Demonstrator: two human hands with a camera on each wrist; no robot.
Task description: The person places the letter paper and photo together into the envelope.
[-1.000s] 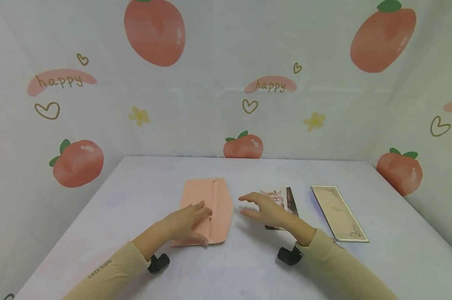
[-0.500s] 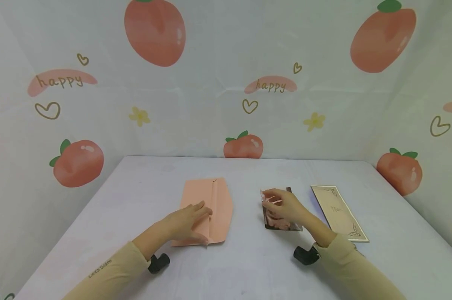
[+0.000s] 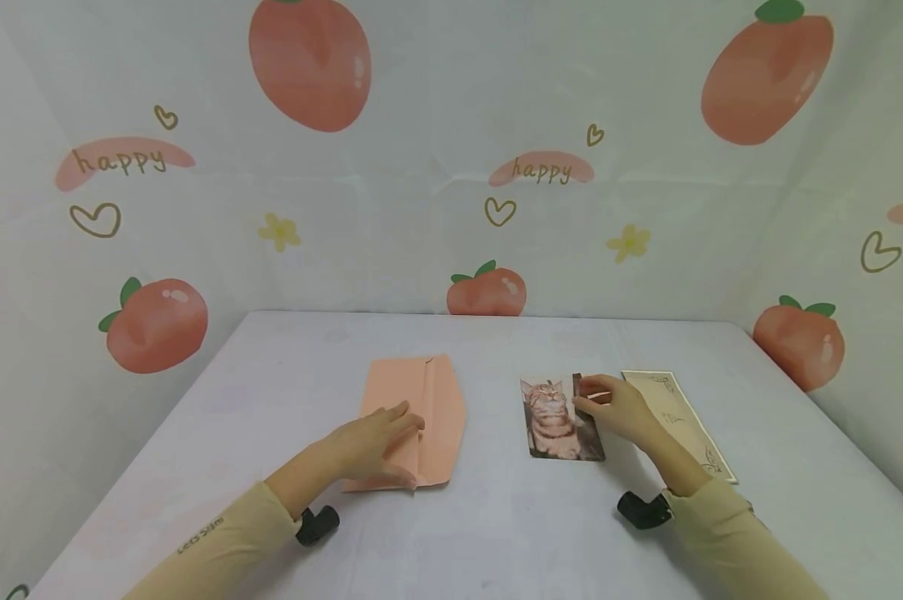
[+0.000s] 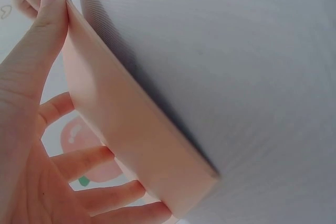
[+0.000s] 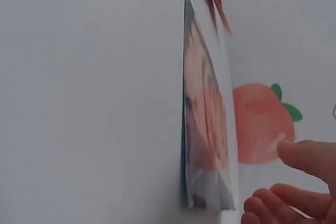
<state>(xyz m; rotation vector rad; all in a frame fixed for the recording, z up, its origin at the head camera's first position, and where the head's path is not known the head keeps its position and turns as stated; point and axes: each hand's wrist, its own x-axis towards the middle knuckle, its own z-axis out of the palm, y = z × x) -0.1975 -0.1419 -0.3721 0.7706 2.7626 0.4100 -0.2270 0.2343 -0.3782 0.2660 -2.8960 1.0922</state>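
A peach-coloured envelope [image 3: 444,425] lies on the table left of centre, its flap folded out to the right. My left hand [image 3: 376,446] rests on it with spread, relaxed fingers; in the left wrist view the thumb and fingertips touch the envelope [image 4: 131,124]. Right of it lies a photo card of a striped cat [image 3: 551,421], flat on the table. My right hand [image 3: 620,408] hovers at the card's right edge, fingers loosely bent and holding nothing. In the right wrist view a gap shows between thumb and fingers, beside the photo card [image 5: 205,119].
A long beige card with a pale border and corner ornaments [image 3: 684,417] lies at the right, partly hidden behind the right forearm. Under everything is a white-covered table [image 3: 481,533]. A fruit-printed cloth [image 3: 421,225] hangs around the back and sides.
My right hand has moved rightward, from between the envelope and photo card, across the card to its right edge, uncovering the cat picture. The left hand and envelope have stayed put.
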